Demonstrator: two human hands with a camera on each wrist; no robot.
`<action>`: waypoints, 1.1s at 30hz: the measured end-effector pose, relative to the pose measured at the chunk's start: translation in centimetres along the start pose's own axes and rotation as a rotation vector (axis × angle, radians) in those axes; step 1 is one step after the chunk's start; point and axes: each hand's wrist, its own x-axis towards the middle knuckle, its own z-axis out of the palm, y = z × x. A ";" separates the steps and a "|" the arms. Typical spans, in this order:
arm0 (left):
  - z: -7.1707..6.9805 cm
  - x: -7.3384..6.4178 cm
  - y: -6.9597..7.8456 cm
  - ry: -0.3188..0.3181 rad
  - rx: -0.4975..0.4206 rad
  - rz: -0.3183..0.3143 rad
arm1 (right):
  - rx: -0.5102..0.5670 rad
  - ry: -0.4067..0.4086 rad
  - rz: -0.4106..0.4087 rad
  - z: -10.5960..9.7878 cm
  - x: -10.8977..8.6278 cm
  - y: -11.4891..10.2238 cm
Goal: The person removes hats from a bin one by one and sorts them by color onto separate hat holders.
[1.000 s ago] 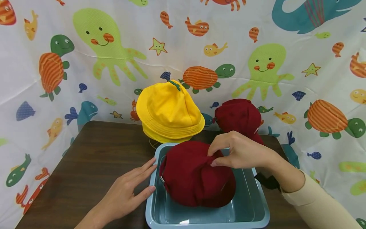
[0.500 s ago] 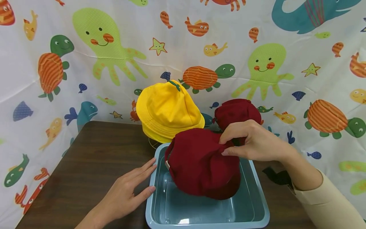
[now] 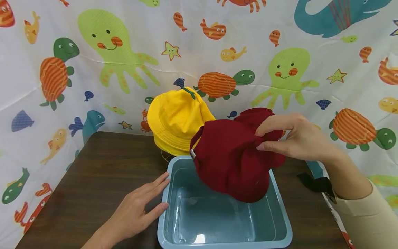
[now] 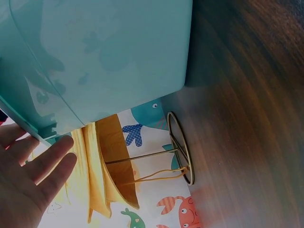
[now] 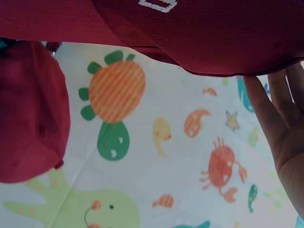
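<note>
My right hand (image 3: 289, 136) pinches the top of a dark red cap (image 3: 224, 152), which hangs above the blue plastic basin (image 3: 214, 221). White stitching shows on the cap's front panel (image 5: 190, 38) in the right wrist view, where fingertips of my right hand (image 5: 287, 133) meet its edge. On the left side, my left hand (image 3: 140, 207) rests its spread fingertips against the basin's rim. The left wrist view shows my left hand (image 4: 33, 175) with straight fingers at the basin's edge.
Behind the basin stand a yellow bucket hat (image 3: 177, 117) on a wire stand (image 4: 178, 147) and another dark red cap (image 3: 256, 113), partly covered by the lifted one. A sea-animal curtain (image 3: 192, 38) hangs behind the dark wooden table (image 3: 118, 166).
My right hand has raised the cap up out of the basin, moving it back and to the right. More of the basin's floor shows. My left hand has stayed at the rim.
</note>
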 end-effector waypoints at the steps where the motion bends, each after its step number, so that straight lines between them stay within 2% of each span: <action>1: 0.0 0.0 0.0 0.003 -0.001 0.002 | 0.003 0.005 0.008 -0.3 -0.1 0.0; 5: -0.1 0.0 0.0 0.015 0.004 0.020 | -0.009 0.035 0.025 -1.6 -0.3 -0.1; 8: -0.1 0.0 0.0 0.023 0.012 0.031 | -0.071 0.069 0.055 -2.5 -0.4 0.0; 13: 0.0 -0.1 -0.1 0.025 0.018 0.029 | -0.186 0.129 0.125 -3.7 -0.5 0.1; 17: 0.0 -0.1 -0.1 0.021 0.017 0.017 | -0.233 0.184 0.198 -4.5 -0.6 0.4; 21: 0.1 -0.2 -0.1 0.009 0.016 0.004 | -0.228 0.225 0.265 -5.1 -0.8 0.6; 27: 0.1 -0.2 0.0 -0.001 0.014 -0.006 | -0.238 0.265 0.281 -6.0 -1.0 1.5; 33: 0.0 -0.2 0.0 0.003 0.013 -0.002 | -0.219 0.309 0.422 -7.1 -1.5 2.3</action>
